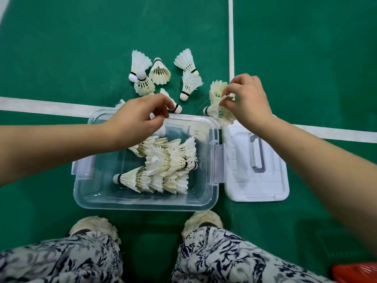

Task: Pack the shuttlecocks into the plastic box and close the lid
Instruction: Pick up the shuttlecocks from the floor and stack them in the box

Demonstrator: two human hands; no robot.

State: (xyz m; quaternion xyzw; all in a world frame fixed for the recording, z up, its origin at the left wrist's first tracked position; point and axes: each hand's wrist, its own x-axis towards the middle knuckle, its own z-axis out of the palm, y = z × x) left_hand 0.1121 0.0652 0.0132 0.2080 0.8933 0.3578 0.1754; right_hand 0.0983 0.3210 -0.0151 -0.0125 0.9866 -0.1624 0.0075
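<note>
Hovers with left hand (140, 117) over the far rim of the plastic box (146, 203), fingers curled, hold impossible to tell. Keeps packed shuttlecocks (163, 160) inside, loose shuttlecocks (159, 72) on the floor beyond. Pinches a nested stack (219, 108) by its feathers in right hand (248, 99), above the lid (257, 193): risks crushed feathers, or a dropped shuttlecock.

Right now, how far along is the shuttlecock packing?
Done: stacked shuttlecocks lie in the plastic box. In hand: the right hand pinches nested shuttlecocks by the feathers past the box's far right corner; the left hand hovers over the far rim, grip unclear. Left: several loose shuttlecocks on the floor beyond the box, and the lid, lying off beside the box on the right.
</note>
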